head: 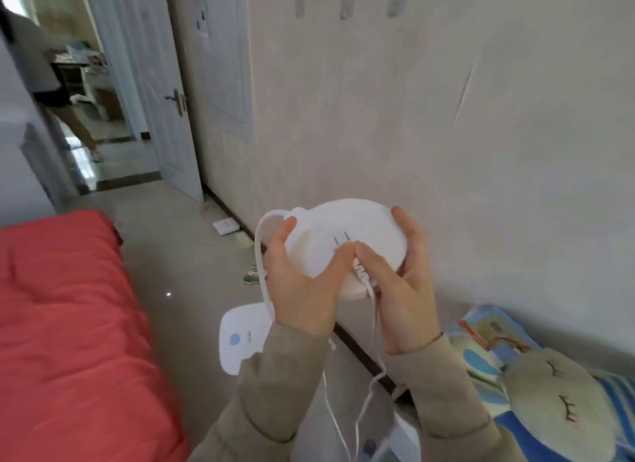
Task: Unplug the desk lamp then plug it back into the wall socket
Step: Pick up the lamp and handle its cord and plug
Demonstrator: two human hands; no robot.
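I can't read anything here; the small print on the white device is too blurred.

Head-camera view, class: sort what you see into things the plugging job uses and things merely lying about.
Job:
left hand
right hand
white socket unit
plug
cord

Lying about:
red bedding
plush toy
white floor device
door

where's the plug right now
In the head view, the plug is centre frame, pinched in the right hand against the white socket unit held by the left hand, near two slots.
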